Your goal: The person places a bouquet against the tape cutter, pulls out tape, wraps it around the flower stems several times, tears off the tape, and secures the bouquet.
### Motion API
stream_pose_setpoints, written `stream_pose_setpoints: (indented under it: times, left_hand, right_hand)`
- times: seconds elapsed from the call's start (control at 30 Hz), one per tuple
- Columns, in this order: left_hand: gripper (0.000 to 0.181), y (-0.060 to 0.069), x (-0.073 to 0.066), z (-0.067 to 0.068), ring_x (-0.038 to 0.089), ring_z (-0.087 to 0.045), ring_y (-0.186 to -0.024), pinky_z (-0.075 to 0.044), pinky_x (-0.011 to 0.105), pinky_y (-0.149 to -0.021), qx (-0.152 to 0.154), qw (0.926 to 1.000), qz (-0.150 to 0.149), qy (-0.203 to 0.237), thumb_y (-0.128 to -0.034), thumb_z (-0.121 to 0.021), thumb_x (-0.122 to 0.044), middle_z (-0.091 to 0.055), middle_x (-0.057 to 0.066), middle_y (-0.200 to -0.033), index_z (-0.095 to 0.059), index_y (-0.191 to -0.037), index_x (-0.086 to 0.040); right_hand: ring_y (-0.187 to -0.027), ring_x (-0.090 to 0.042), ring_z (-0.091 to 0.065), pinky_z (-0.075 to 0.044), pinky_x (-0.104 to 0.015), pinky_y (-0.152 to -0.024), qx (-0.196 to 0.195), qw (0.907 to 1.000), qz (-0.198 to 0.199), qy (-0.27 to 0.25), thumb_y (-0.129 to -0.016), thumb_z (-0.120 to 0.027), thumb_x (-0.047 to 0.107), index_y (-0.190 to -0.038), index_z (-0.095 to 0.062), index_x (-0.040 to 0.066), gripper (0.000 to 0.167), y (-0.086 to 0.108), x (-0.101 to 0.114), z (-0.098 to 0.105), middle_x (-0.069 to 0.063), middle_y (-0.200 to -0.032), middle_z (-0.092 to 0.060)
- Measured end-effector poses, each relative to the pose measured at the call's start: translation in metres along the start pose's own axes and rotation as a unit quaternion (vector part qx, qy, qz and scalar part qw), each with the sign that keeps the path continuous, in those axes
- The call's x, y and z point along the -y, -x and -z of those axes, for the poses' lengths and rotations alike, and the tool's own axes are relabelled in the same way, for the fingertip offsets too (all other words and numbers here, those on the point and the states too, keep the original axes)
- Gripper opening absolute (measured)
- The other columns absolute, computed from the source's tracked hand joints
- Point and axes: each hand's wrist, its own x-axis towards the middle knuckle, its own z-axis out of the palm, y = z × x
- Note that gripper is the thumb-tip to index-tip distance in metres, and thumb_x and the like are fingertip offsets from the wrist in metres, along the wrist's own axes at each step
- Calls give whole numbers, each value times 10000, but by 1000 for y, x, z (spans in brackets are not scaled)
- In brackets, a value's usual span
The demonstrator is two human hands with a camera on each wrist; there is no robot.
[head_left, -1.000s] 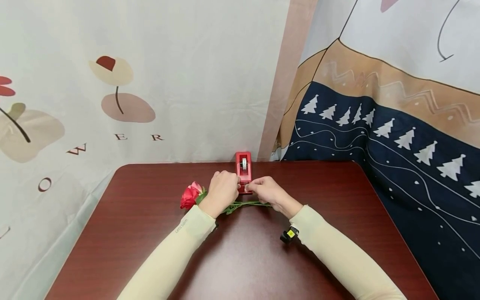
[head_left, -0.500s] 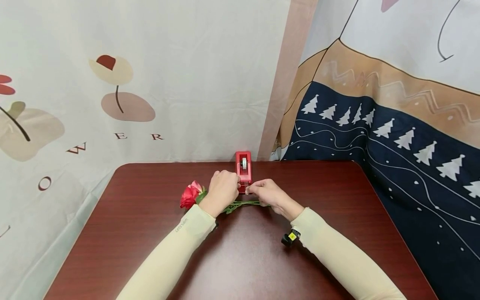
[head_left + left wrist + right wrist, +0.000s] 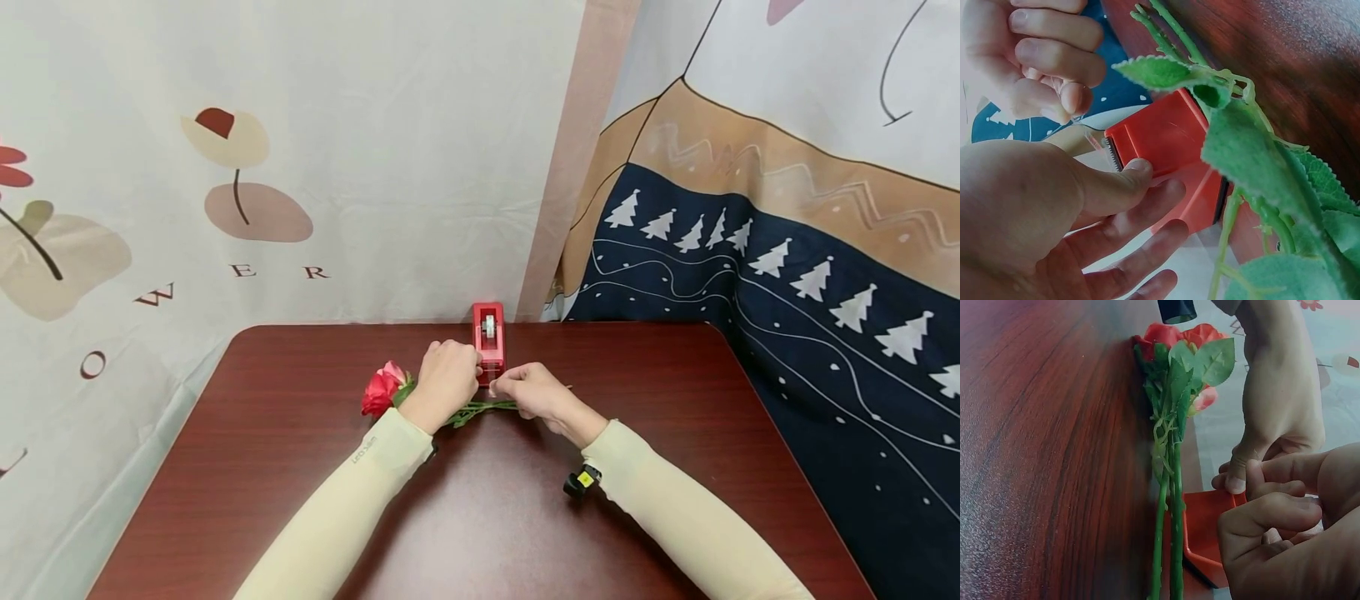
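A red tape dispenser (image 3: 491, 356) stands near the back edge of the table, a roll of tape inside. My left hand (image 3: 446, 377) holds its front end from the left; in the left wrist view the thumb presses beside the serrated cutter (image 3: 1112, 154). My right hand (image 3: 542, 395), just in front of the dispenser, pinches the end of a clear tape strip (image 3: 1092, 139) that reaches from the cutter. Red and pink roses (image 3: 383, 390) lie in front of the dispenser, blooms to the left. Their green stems (image 3: 1175, 531) run rightward, partly hidden under both hands in the head view.
The dark red-brown table (image 3: 480, 517) has its back edge against a pale printed curtain (image 3: 420, 167). A navy cloth with white trees (image 3: 787, 333) hangs at the right. Small black wrist cameras sit on both wrists, one plain on the right wrist (image 3: 582, 481).
The right hand has moved slightly toward me, away from the dispenser, with the tape end between its fingertips. The left hand and the roses have stayed in place.
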Motion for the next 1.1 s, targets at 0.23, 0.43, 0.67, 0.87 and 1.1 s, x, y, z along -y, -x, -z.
stream_pose_setpoints:
  times: [0.23, 0.43, 0.67, 0.87, 1.1]
  left_hand:
    - [158, 1, 1, -1, 275, -746, -846, -511, 433, -818, -9, 10000, -1, 17, -963, -796, -130, -794, -3, -803, -808, -818, -191]
    - [187, 1, 2, -2, 284, -751, -843, -516, 439, -817, -38, 10000, -35, -21, -964, -798, -136, -786, -2, -783, -790, -787, -195]
    - [188, 0, 1, -1, 286, -760, -858, -517, 442, -826, -7, 10000, -23, -68, -958, -801, -143, -796, -11, -797, -788, -780, -205]
    - [171, 0, 0, 0, 282, -756, -856, -515, 438, -833, 32, 10000, 3, -50, -966, -797, -141, -797, -8, -804, -800, -805, -198]
    - [164, 0, 0, 0, 278, -750, -851, -510, 431, -827, 37, 10000, 35, -33, -963, -802, -139, -792, -7, -800, -799, -809, -196]
  right_hand:
    - [-494, -73, -284, -278, -233, -499, -110, 9999, -6, 26, -1035, -701, 177, -1141, -807, -45, 268, 1, -5, 1, 93, -589, -467]
    - [-492, -54, -274, -276, -222, -498, -79, 9999, 11, -87, -1023, -697, 177, -1130, -793, -64, 282, 0, -7, 0, 112, -568, -429]
    - [-488, -45, -283, -277, -219, -497, -95, 9999, 7, -95, -1006, -705, 181, -1131, -793, -69, 293, 1, -8, 0, 120, -570, -452]
    - [-497, -52, -291, -283, -225, -498, -154, 9999, 20, -41, -1015, -704, 173, -1132, -800, -52, 271, 2, -7, 0, 94, -601, -491]
    - [-500, -52, -291, -292, -220, -503, -114, 9999, 51, -37, -1026, -686, 176, -1133, -796, -56, 278, 3, -5, 0, 111, -582, -446]
